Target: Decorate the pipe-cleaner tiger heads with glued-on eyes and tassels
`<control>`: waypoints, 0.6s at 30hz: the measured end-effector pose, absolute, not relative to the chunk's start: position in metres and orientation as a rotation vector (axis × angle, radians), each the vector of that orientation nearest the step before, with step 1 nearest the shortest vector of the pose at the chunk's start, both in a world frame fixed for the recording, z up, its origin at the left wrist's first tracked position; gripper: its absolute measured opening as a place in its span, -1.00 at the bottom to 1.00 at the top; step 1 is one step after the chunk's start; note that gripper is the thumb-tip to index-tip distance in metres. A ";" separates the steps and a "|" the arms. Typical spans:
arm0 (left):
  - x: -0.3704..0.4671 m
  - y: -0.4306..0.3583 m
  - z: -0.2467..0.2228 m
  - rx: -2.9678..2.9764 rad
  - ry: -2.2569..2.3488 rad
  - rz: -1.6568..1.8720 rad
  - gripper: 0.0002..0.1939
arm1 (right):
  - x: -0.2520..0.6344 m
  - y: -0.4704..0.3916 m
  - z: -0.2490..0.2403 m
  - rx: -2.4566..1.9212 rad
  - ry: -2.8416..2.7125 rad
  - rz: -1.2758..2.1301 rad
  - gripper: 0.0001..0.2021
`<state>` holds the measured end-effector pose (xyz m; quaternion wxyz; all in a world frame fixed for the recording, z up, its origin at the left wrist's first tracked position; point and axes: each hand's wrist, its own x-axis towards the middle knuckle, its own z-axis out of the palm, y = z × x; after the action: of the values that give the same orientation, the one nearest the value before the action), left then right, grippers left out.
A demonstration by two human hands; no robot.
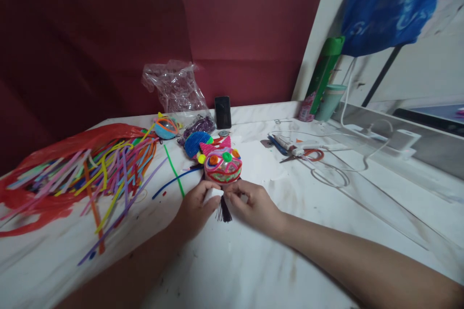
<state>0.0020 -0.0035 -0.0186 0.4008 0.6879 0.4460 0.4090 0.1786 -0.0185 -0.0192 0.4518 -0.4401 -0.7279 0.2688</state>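
A colourful decorated craft piece (223, 166) with pink pointed ears, orange and green dots and a red-green outline lies at the middle of the table. My left hand (198, 203) is closed on a small white block (213, 194) just below it. My right hand (250, 200) is pinched at the lower edge of the craft piece; what its fingertips hold is too small to make out. A dark tassel (225, 210) hangs down between my two hands. Behind the craft piece sits a blue ribbed round piece (195, 144).
Pipe cleaners (119, 169) spill from a red plastic bag (105, 133) at the left. A phone (223, 112) leans on the back ledge. At the right are a glue gun (290, 146), scissors (313, 155), cables, a green can (324, 75) and a cup (330, 101).
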 end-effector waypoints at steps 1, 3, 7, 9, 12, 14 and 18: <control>0.002 -0.003 -0.018 1.735 1.123 1.027 -0.81 | 0.179 -0.019 -0.019 -1.076 -1.809 0.649 -0.85; 0.002 -0.003 -0.018 1.749 1.121 1.020 -0.80 | 0.179 -0.019 -0.020 -1.051 -1.824 0.638 -0.86; 0.003 -0.004 -0.017 1.836 1.134 1.035 -0.83 | 0.178 -0.020 -0.021 -1.068 -1.802 0.724 -0.85; 0.003 -0.005 -0.017 1.863 1.116 1.046 -0.83 | 0.177 -0.020 -0.021 -1.083 -1.797 0.765 -0.85; 0.003 -0.006 -0.017 1.902 1.111 1.051 -0.83 | 0.178 -0.019 -0.019 -1.090 -1.827 0.745 -0.85; 0.003 -0.006 -0.017 1.922 1.122 1.047 -0.83 | 0.179 -0.019 -0.019 -1.084 -1.859 0.703 -0.85; 0.004 -0.007 -0.017 1.921 1.131 1.019 -0.84 | 0.182 -0.019 -0.019 -1.043 -1.951 0.596 -0.85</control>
<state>0.0039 -0.0068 -0.0169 0.3386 0.7374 0.4342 0.3914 0.1815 -0.0190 -0.0189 0.4126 -0.4146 -0.7756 0.2370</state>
